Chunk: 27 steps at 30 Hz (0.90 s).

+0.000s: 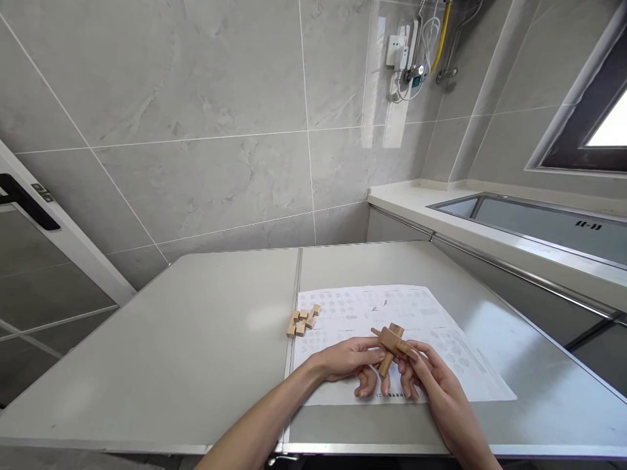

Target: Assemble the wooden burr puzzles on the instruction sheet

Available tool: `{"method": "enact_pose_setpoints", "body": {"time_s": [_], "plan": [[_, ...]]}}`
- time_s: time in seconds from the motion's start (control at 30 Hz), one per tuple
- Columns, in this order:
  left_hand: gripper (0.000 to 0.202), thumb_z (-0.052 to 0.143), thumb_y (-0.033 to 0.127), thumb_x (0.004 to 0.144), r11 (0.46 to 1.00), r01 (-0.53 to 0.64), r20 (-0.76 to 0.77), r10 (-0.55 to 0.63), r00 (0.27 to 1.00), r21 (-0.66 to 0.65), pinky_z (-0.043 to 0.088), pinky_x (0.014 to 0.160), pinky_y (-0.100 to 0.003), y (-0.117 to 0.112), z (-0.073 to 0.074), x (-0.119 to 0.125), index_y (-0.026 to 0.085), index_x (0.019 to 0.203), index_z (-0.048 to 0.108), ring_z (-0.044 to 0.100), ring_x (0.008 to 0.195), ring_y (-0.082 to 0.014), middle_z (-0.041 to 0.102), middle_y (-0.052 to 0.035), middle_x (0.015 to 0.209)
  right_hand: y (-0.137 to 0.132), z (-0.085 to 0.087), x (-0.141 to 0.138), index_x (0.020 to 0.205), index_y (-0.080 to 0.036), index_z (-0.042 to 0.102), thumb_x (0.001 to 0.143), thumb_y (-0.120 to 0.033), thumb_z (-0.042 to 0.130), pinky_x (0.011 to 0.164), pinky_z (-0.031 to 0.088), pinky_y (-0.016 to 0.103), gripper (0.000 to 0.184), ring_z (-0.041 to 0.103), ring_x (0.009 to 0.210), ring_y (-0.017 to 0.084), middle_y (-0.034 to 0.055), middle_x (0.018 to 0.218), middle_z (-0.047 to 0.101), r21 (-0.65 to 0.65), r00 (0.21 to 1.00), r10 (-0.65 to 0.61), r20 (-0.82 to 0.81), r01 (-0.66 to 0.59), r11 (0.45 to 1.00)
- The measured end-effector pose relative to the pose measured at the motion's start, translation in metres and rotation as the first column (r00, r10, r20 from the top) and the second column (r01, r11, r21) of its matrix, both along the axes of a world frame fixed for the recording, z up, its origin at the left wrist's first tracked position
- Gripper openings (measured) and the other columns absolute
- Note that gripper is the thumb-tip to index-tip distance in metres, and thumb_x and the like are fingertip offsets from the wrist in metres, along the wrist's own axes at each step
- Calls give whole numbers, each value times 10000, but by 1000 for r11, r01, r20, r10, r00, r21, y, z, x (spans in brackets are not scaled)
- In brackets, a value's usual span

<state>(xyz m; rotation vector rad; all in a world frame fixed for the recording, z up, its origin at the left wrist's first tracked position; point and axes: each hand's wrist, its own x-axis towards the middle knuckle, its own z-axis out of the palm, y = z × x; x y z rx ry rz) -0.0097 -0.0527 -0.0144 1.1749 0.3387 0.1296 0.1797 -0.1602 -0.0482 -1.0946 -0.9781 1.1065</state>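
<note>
Between my hands is a wooden interlocking puzzle (390, 341), partly joined, with brown bars sticking out in several directions. My left hand (353, 363) pinches it from the left side, thumb on top, with the other fingers curled below. My right hand (431, 372) grips a bar on its right side between thumb and fingers. Both hands are over a printed paper sheet (343, 310) with rows of small grey figures. Left of the hands, at the sheet's edge, lie several loose notched wooden pieces (301, 322). My fingers hide part of the puzzle's underside.
The light grey folding table (210, 339) has a metal seam running front to back beside the sheet. A tiled wall (206, 130) stands behind it. To the right is a white counter (519, 245) with an inset sink (539, 225); a door with a black handle (29, 202) is at left.
</note>
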Motion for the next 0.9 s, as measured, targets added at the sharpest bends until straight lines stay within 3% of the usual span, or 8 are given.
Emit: {"method": "enact_pose_setpoints", "body": {"time_s": [0.2,0.37,0.47,0.6,0.8,0.9], "plan": [[496,809,546,895,994,54,5,-54,999,-96,299,481,-228,-4,5,-1,247,1230,597,375,464,-63,469,63,720,-1,2,-2,1123,-222,653,923,-683,691,547,493,294,504,560,533,164,-16,663,632,-11,993,-99,59,100,995],[414,785,568,907,990,107,12,-106,994,-93,263,458,-229,-2,-2,-2,222,989,572,222,475,-59,322,82,686,0,-2,1,1092,-222,651,962,-666,657,534,421,268,463,465,491,108,-37,686,577,-19,999,-10,33,11,1000],[425,743,600,927,990,128,21,-127,992,-56,263,459,-235,-1,-4,-3,215,949,565,194,486,-78,250,93,655,0,-7,3,1129,-225,638,976,-659,646,505,346,243,461,399,480,81,-56,689,527,-36,1000,28,-2,-28,999],[426,739,606,925,987,154,31,-153,988,-42,236,456,-239,0,-6,-2,214,955,575,186,482,-86,246,94,636,0,-10,4,1145,-223,630,973,-676,638,489,292,234,484,365,469,67,-60,688,514,-40,998,59,-6,-59,997],[436,731,620,927,989,147,51,-145,988,-33,232,455,-240,0,-7,-2,217,948,565,189,481,-84,256,91,644,0,-7,3,1149,-220,629,959,-695,642,524,367,254,512,417,475,83,-44,685,564,-16,996,-11,83,13,1000],[453,739,631,916,985,170,43,-168,985,-36,241,461,-243,1,-8,-3,216,955,563,194,478,-86,246,97,636,0,-7,4,1144,-220,628,955,-706,637,493,331,249,521,398,448,78,-50,663,549,-31,997,36,75,-34,999]]}}
